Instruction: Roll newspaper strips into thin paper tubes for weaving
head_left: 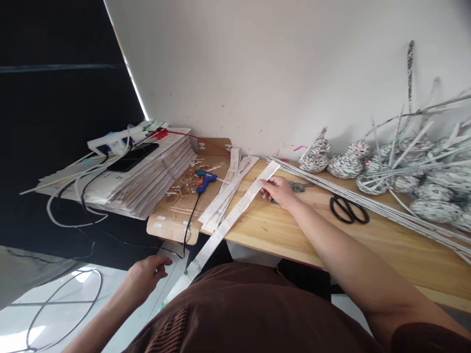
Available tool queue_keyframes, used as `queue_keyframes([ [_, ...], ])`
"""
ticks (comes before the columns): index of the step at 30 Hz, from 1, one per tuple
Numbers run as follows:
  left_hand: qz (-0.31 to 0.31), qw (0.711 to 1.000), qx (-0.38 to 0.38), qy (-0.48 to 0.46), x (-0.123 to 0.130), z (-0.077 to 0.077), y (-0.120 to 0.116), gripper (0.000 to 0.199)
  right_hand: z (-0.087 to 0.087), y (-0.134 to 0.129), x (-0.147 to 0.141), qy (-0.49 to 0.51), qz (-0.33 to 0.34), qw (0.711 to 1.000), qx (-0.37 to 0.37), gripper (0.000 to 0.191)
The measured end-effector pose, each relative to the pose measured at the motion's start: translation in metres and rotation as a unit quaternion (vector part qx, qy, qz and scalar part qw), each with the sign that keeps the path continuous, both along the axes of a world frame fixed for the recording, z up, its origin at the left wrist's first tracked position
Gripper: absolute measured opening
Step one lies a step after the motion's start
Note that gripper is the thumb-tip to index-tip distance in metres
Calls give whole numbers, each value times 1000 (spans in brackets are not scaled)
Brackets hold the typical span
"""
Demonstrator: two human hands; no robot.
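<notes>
My right hand [276, 192] is closed on a long printed newspaper strip [235, 213], pinching it near its upper end between thumb and fingers. From there the strip slants down to the left, over the table edge and past my lap. My left hand [147, 277] hangs below the table, left of the strip and apart from it; its fingers are loosely curled with a gap at the thumb, and nothing shows in them. More paper strips [226, 193] lie stacked left of my right hand. A blue glue gun [206, 183] rests on the cardboard [172, 224].
Black-handled scissors [349, 210] lie by thin paper rods [342, 193] on the wooden table [294, 235]. Woven paper shapes [346, 164] stand along the wall. At left, a paper stack [162, 181] carries a phone [133, 157] and a power strip [117, 139] with trailing cables.
</notes>
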State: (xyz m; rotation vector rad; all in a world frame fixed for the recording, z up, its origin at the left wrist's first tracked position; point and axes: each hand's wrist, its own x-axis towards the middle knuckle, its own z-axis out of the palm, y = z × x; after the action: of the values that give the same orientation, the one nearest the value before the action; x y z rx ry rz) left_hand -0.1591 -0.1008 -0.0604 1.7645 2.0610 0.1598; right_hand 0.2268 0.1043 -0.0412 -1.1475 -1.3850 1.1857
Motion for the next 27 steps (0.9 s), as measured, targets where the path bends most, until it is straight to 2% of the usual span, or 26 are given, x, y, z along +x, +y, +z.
queue_keyframes([
  [4, 20, 991, 23, -128, 26, 16, 10, 21, -1, -1, 0, -21, 4, 1000, 6, 33],
  [7, 35, 963, 18, -268, 53, 33, 18, 27, -1, -1, 1, -36, 11, 999, 9, 30],
  [10, 26, 912, 15, -410, 80, 50, 31, 32, 0, -1, 1, -47, 18, 999, 9, 29],
  [15, 15, 796, 2, -605, 118, 69, 66, 39, 2, 0, 2, -44, 11, 999, 10, 29],
  [18, 13, 747, -2, -665, 138, 78, 89, 37, 3, 0, 3, -24, 5, 1000, 4, 33],
  [22, -1, 695, -16, -719, 155, 89, 110, 36, 6, 0, 4, 16, 2, 1000, -12, 35],
  [24, -8, 675, -23, -737, 160, 91, 116, 38, 7, -1, 4, 28, 3, 999, -21, 34],
  [27, -1, 661, -23, -750, 166, 90, 124, 35, 8, -1, 3, 36, 6, 999, -26, 33],
])
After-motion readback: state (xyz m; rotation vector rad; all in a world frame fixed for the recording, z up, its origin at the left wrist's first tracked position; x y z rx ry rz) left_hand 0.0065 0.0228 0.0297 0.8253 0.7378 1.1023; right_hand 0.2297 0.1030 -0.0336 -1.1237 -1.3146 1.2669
